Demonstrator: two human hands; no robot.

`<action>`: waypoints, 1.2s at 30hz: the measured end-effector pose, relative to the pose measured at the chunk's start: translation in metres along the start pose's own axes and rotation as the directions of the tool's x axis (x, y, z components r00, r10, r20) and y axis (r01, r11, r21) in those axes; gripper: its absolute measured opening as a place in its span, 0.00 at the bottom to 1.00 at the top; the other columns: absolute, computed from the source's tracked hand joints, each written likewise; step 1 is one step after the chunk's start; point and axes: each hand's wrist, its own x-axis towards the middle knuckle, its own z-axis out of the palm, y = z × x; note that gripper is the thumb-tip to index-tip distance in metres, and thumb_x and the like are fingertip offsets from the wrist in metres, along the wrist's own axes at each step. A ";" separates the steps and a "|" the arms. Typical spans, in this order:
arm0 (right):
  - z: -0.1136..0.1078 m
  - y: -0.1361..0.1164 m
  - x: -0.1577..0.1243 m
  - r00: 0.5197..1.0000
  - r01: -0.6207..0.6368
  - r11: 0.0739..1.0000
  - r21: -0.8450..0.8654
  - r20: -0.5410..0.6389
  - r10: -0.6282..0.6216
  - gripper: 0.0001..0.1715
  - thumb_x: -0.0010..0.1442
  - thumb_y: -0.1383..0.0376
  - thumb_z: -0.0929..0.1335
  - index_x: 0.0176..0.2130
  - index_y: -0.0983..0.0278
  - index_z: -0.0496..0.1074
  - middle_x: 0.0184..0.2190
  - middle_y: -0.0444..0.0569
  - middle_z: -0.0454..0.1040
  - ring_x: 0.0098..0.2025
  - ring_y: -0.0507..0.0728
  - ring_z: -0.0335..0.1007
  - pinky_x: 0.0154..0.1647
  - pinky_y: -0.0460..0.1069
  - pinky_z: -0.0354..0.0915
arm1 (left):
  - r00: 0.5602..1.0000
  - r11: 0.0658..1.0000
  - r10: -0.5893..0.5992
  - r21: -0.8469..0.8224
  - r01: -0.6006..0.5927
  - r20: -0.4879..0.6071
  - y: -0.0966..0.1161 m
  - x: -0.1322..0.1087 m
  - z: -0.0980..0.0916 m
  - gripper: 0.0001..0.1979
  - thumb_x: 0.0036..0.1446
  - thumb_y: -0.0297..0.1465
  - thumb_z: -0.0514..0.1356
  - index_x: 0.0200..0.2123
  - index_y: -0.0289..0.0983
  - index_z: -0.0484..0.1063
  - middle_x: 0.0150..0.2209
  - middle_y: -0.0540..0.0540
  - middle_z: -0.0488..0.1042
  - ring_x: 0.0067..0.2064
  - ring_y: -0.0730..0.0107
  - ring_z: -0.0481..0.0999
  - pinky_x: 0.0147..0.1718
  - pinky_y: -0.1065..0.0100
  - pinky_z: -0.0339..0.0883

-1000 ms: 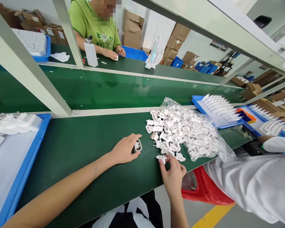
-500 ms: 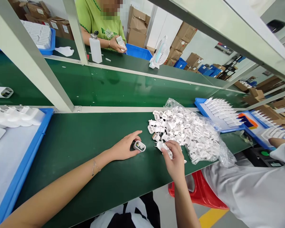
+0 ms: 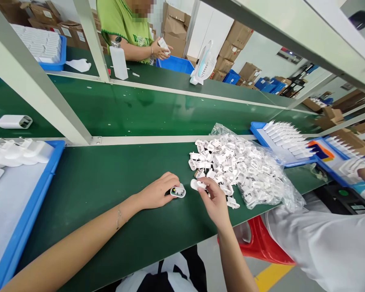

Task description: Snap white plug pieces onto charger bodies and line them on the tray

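My left hand [image 3: 159, 190] is closed around a white oval housing [image 3: 178, 191], whose open end faces right and shows small green and yellow parts inside. Close to that end, my right hand [image 3: 213, 198] pinches a small white cap [image 3: 197, 185] between thumb and fingers. The cap and the housing are apart by a small gap. Just beyond my right hand lies a heap of similar white caps [image 3: 225, 162], partly inside a clear plastic bag [image 3: 287, 194].
At the left is a blue tray [image 3: 53, 162] with white adapters. Another white housing [image 3: 14, 121] lies on the green belt behind. Blue trays [image 3: 261, 136] with white pieces stand at the right, near a co-worker's sleeve [image 3: 337, 239]. A metal post [image 3: 42, 77] rises at left.
My left fingers have closed round the housing, which is now tilted toward my right hand. My right hand has lifted a cap from the heap and moved left. The housing on the belt has shifted right.
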 end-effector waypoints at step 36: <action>0.030 -0.019 0.011 0.974 0.076 0.974 -0.212 0.226 -0.027 0.09 0.61 0.68 0.62 0.41 0.60 0.69 0.40 0.47 0.74 0.42 0.57 0.69 0.41 0.50 0.64 | 0.976 0.976 -0.218 -0.019 0.219 0.011 -0.007 0.003 0.004 0.12 0.54 0.39 0.60 0.39 0.39 0.66 0.38 0.47 0.69 0.40 0.65 0.68 0.39 0.65 0.63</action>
